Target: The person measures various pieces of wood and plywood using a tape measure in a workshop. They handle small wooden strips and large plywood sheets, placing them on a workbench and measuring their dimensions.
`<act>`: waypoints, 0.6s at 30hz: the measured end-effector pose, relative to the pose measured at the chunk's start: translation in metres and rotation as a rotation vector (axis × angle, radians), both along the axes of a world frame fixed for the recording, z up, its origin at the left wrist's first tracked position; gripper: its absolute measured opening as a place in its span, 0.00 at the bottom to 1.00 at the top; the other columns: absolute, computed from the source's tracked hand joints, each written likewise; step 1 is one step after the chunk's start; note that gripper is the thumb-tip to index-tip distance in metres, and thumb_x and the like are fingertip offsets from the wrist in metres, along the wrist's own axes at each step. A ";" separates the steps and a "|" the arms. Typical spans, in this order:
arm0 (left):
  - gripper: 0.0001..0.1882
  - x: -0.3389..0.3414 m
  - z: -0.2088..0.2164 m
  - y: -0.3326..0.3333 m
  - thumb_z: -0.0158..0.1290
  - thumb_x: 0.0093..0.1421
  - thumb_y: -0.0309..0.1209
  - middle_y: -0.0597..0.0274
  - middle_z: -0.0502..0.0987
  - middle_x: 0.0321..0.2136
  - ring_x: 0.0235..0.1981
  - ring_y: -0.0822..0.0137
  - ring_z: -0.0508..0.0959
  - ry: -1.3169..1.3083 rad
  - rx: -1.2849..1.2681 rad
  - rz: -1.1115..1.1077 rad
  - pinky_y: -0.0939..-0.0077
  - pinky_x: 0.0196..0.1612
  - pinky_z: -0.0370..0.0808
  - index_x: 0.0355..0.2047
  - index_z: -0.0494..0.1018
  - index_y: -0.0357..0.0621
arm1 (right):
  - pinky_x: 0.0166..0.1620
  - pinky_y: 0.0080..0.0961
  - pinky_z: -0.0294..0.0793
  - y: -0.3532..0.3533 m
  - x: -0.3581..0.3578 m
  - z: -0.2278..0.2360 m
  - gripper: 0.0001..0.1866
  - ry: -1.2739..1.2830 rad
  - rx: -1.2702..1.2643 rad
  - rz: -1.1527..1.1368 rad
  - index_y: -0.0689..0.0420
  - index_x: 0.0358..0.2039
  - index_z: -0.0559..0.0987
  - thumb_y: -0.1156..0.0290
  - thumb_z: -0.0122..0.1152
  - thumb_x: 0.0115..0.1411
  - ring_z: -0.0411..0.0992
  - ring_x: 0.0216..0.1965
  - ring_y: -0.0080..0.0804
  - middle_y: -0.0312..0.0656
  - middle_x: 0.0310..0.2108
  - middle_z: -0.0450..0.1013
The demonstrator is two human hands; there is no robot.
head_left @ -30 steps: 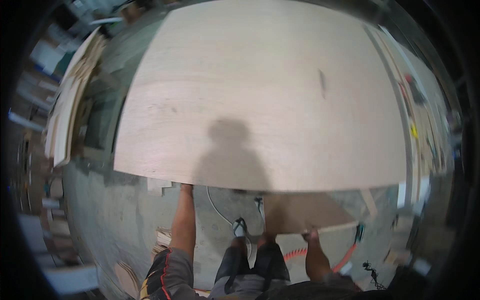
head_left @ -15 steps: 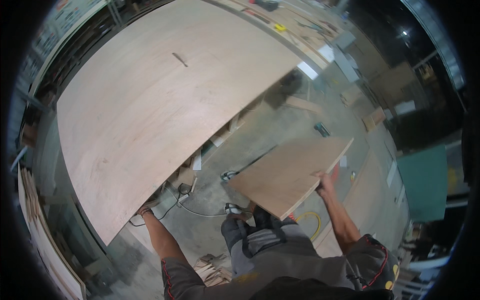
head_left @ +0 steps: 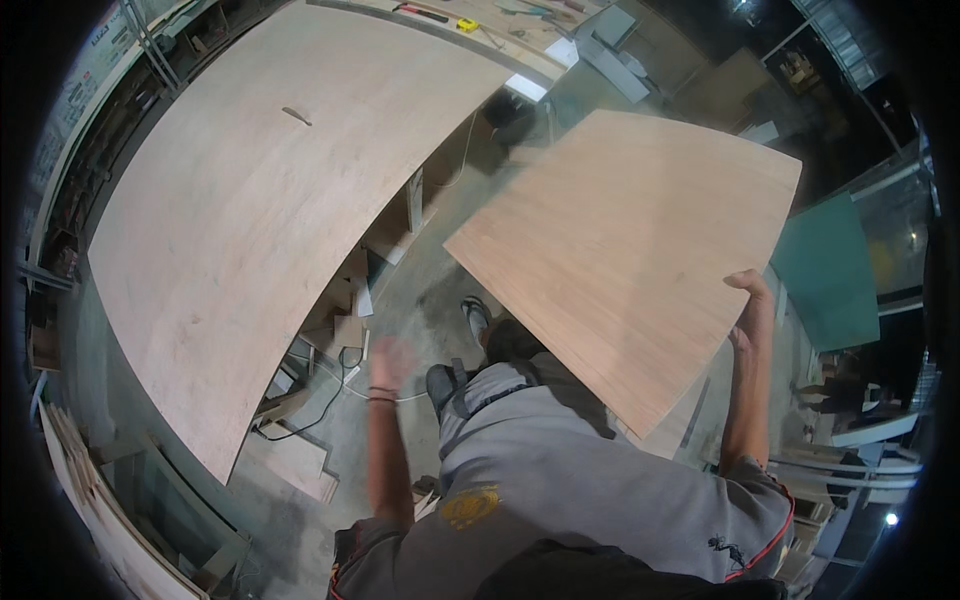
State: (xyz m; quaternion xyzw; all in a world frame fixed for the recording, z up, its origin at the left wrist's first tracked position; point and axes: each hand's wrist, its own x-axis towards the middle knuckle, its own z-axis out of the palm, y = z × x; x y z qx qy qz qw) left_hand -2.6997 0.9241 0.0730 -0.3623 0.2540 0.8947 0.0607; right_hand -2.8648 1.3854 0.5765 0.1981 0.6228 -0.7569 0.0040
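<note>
A rectangular plywood panel (head_left: 640, 250) is held up at the right, its broad face toward me and its near corner close to my shirt. My right hand (head_left: 750, 308) grips its right edge, fingers over the face. My left hand (head_left: 390, 365) is in the air between the large sheet and the panel, touching neither, its fingers smeared by motion. To the left a large pale plywood sheet (head_left: 270, 210) lies flat on a workbench, with a thin dark sliver-shaped piece (head_left: 296, 116) on top.
Wood offcuts (head_left: 345, 320) and a black cable (head_left: 318, 418) lie under the large sheet's near edge. Boards (head_left: 100, 500) lean at lower left. A green panel (head_left: 828, 275) stands at the right. A yellow tape measure (head_left: 466, 25) sits on the far bench.
My left hand has come off the large sheet's near edge and moved right. The panel in my right hand has been raised and turned, its face now fuller in view.
</note>
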 end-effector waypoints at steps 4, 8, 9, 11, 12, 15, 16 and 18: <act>0.47 -0.084 0.229 0.103 0.44 0.64 0.62 0.46 0.63 0.61 0.56 0.50 0.71 0.258 0.150 -0.187 0.51 0.55 0.71 0.69 0.43 0.42 | 0.47 0.33 0.80 0.012 -0.014 0.012 0.19 0.120 -0.133 0.087 0.68 0.41 0.73 0.75 0.57 0.46 0.77 0.37 0.38 0.46 0.35 0.73; 0.39 -0.123 0.314 0.146 0.48 0.68 0.45 0.52 0.65 0.58 0.56 0.60 0.70 0.484 -0.094 0.053 0.60 0.56 0.71 0.69 0.41 0.43 | 0.51 0.36 0.80 -0.014 -0.031 0.001 0.19 0.137 -0.190 0.164 0.68 0.41 0.73 0.76 0.57 0.47 0.77 0.41 0.41 0.49 0.38 0.75; 0.39 -0.140 0.309 0.153 0.48 0.68 0.42 0.52 0.65 0.57 0.56 0.61 0.70 0.518 -0.177 0.164 0.61 0.56 0.72 0.69 0.40 0.43 | 0.52 0.37 0.79 -0.023 -0.045 -0.003 0.20 0.147 -0.224 0.187 0.68 0.42 0.73 0.76 0.57 0.47 0.77 0.43 0.42 0.49 0.40 0.75; 0.41 -0.158 0.308 0.148 0.49 0.68 0.36 0.52 0.63 0.59 0.56 0.62 0.70 0.476 -0.242 0.313 0.65 0.57 0.71 0.70 0.35 0.43 | 0.54 0.39 0.77 -0.037 -0.068 -0.026 0.21 0.159 -0.302 0.213 0.67 0.44 0.73 0.76 0.56 0.47 0.76 0.46 0.44 0.49 0.42 0.75; 0.43 -0.166 0.310 0.141 0.50 0.68 0.34 0.52 0.62 0.60 0.56 0.63 0.69 0.410 -0.220 0.358 0.67 0.58 0.70 0.70 0.31 0.42 | 0.57 0.42 0.73 -0.048 -0.080 -0.038 0.23 0.178 -0.338 0.261 0.66 0.47 0.72 0.77 0.56 0.48 0.74 0.49 0.45 0.48 0.43 0.74; 0.48 -0.185 0.296 0.117 0.49 0.68 0.32 0.50 0.60 0.62 0.57 0.63 0.69 0.391 -0.247 0.397 0.68 0.60 0.68 0.70 0.23 0.43 | 0.58 0.41 0.72 -0.051 -0.124 -0.087 0.22 0.116 -0.427 0.340 0.66 0.47 0.72 0.76 0.56 0.49 0.73 0.50 0.45 0.48 0.44 0.74; 0.49 -0.189 0.287 0.107 0.49 0.68 0.33 0.49 0.59 0.63 0.57 0.63 0.69 0.408 -0.277 0.399 0.68 0.60 0.68 0.69 0.20 0.44 | 0.56 0.40 0.73 -0.081 -0.118 -0.076 0.19 0.096 -0.396 0.352 0.65 0.44 0.73 0.75 0.57 0.49 0.73 0.49 0.43 0.47 0.43 0.74; 0.48 -0.199 0.271 0.097 0.49 0.69 0.33 0.49 0.59 0.63 0.57 0.63 0.68 0.372 -0.291 0.413 0.69 0.60 0.68 0.69 0.21 0.43 | 0.56 0.40 0.73 -0.084 -0.142 -0.103 0.18 0.061 -0.423 0.345 0.64 0.43 0.73 0.75 0.57 0.50 0.73 0.49 0.43 0.46 0.43 0.74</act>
